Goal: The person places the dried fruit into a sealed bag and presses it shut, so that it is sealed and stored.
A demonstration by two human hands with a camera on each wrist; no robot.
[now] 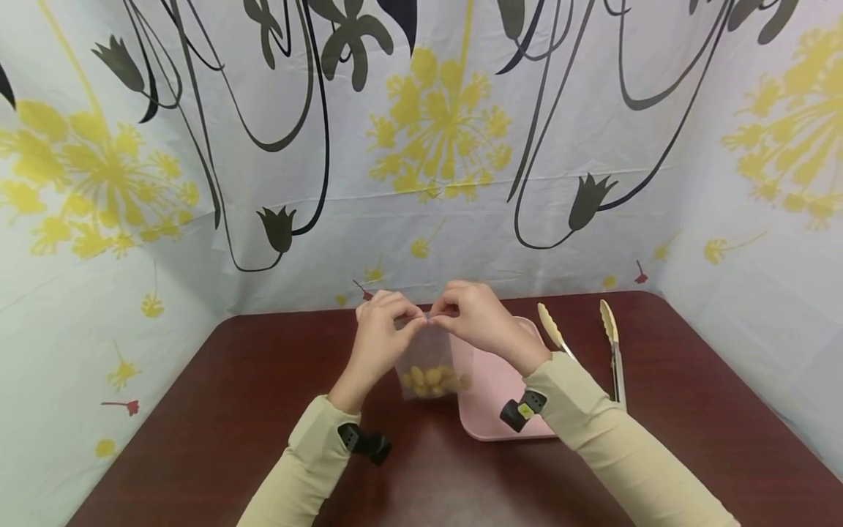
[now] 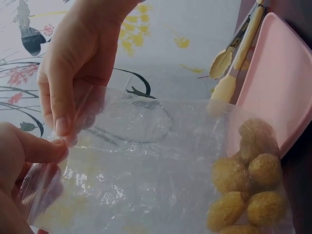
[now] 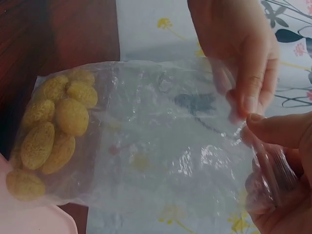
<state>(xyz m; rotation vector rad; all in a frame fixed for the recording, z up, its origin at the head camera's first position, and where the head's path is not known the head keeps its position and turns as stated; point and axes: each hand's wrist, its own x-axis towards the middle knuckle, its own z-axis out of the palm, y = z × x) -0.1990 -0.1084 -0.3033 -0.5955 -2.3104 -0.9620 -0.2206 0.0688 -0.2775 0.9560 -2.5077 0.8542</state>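
Observation:
A clear zip-top plastic bag hangs upright between the two hands, left of the pink tray. Its top edge is pinched between thumb and fingers by the left hand and by the right hand, with the thumbs nearly meeting. In the left wrist view the zip strip runs along the pinched edge. Several yellow-brown oval pieces, like small potatoes, lie in the bottom of the bag. Fingers behind the film show only faintly.
Right of the bag a pink tray lies on the dark red table, partly under the right forearm. Tongs with pale yellow tips stand spread at the tray's right. A patterned cloth hangs behind the table.

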